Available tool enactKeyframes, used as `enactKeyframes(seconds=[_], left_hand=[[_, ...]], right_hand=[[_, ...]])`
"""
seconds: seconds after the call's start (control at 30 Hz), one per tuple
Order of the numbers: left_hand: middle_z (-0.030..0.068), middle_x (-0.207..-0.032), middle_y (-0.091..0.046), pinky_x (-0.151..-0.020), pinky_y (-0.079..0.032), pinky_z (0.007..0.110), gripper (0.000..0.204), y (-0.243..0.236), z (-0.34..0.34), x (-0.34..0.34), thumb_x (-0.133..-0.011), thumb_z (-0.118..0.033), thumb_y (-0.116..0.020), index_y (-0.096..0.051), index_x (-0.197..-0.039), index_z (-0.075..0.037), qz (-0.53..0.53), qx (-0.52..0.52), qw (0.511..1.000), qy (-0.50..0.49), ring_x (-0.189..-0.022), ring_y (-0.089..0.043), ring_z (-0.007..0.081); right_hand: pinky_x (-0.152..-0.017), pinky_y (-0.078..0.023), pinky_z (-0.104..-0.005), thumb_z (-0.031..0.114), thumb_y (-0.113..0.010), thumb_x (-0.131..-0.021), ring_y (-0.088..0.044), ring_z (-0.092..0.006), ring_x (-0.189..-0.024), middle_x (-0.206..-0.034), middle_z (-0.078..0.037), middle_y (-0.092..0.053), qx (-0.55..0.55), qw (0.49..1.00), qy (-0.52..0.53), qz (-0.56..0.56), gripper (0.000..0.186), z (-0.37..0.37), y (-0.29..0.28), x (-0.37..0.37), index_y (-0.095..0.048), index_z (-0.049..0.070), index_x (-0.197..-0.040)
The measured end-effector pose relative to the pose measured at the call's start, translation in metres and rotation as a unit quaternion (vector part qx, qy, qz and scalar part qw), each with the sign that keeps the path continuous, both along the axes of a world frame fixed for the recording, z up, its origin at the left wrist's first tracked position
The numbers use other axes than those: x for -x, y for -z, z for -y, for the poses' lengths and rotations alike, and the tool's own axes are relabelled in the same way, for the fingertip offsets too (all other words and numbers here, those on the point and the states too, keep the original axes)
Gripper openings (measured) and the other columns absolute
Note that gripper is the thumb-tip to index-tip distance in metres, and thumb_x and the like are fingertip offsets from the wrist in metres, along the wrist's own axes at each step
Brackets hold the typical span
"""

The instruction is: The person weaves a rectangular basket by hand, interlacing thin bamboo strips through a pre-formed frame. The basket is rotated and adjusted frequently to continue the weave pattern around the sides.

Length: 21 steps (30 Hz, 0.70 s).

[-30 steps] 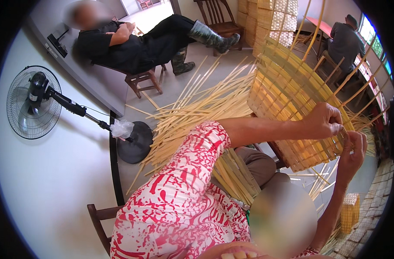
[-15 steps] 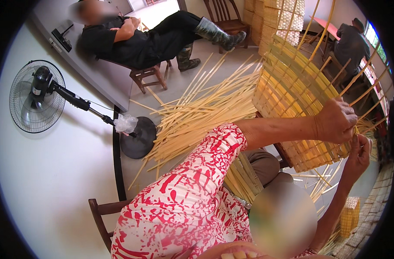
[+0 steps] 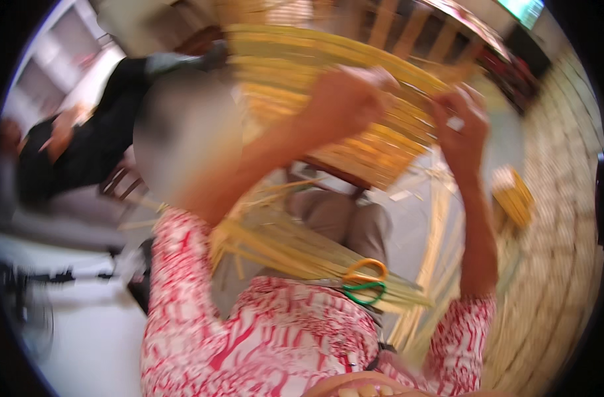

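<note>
A large woven bamboo basket (image 3: 275,76), yellow and green, stands tilted before me, smeared by motion. My left hand (image 3: 355,99) is closed in front of its woven side; whatever its fingers hold is too blurred to make out. By the basket's right edge my right hand (image 3: 462,126) has its fingers curled, with a small white patch on one finger. What it grips, if anything, cannot be made out. Flat bamboo strips (image 3: 282,241) lie across my lap. On them rests a pair of scissors (image 3: 364,281) with one orange and one green handle loop.
A person in dark clothes (image 3: 107,119) sits at the left. Below them, a black fan (image 3: 31,291) stands by the white wall. A small yellow woven basket (image 3: 513,195) is on the right, beside a broad pale woven surface (image 3: 560,192). Loose strips (image 3: 434,225) lie on the floor.
The view has swung to the right, so the basket and seated person appear farther left. My hands, close together before, are now apart. The scissors on my lap have come into sight.
</note>
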<state>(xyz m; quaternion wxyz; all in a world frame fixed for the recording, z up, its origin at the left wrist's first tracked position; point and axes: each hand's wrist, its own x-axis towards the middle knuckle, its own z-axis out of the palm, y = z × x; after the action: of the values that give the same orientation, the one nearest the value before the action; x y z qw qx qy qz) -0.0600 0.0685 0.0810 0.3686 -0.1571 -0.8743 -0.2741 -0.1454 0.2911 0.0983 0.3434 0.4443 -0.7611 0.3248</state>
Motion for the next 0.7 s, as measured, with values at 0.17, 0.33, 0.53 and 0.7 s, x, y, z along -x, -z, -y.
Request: enactKeyframes(seconds=[0.17,0.33,0.53,0.7], left_hand=[[0.0161,-0.061,-0.062,-0.056,-0.051,0.041,0.031,-0.045,-0.028,0.051,-0.097,-0.020,-0.067,-0.069,-0.125,-0.008,-0.028,0.106,0.992,-0.055,-0.054,-0.066,0.0246],[0.0128,-0.064,-0.064,-0.055,-0.054,0.035,0.020,-0.048,-0.032,0.070,-0.103,-0.016,-0.057,-0.068,-0.107,-0.001,0.148,0.042,0.988,0.021,-0.055,-0.068,0.0179],[0.0074,-0.063,-0.064,-0.052,-0.055,0.030,0.022,-0.042,-0.038,0.072,-0.106,-0.017,-0.053,-0.068,-0.103,-0.001,0.199,-0.001,0.979,0.052,-0.054,-0.067,0.0134],[0.0056,-0.063,-0.066,-0.050,-0.054,0.027,0.020,-0.028,-0.033,0.080,-0.105,-0.017,-0.057,-0.071,-0.107,-0.002,0.163,-0.050,0.982,0.082,-0.054,-0.066,0.0103]], right_hand=[[-0.072,-0.050,-0.0432,0.011,-0.076,-0.081,-0.062,-0.0317,-0.083,-0.084,-0.008,-0.065,-0.010,0.998,0.037,-0.050,0.011,-0.002,-0.020,0.002,-0.065,0.008,-0.082],[-0.068,-0.049,-0.0428,0.008,-0.074,-0.079,-0.060,-0.0302,-0.078,-0.080,-0.006,-0.062,-0.046,0.991,0.050,-0.113,0.012,-0.003,-0.013,0.009,-0.062,0.009,-0.080],[-0.068,-0.050,-0.0425,0.007,-0.073,-0.080,-0.061,-0.0295,-0.078,-0.080,-0.007,-0.061,-0.079,0.982,0.071,-0.158,0.012,-0.010,-0.005,0.015,-0.061,0.010,-0.080],[-0.070,-0.051,-0.0419,0.008,-0.074,-0.079,-0.061,-0.0287,-0.080,-0.081,-0.006,-0.061,-0.089,0.980,0.076,-0.161,0.012,-0.010,-0.006,0.016,-0.063,0.011,-0.082]])
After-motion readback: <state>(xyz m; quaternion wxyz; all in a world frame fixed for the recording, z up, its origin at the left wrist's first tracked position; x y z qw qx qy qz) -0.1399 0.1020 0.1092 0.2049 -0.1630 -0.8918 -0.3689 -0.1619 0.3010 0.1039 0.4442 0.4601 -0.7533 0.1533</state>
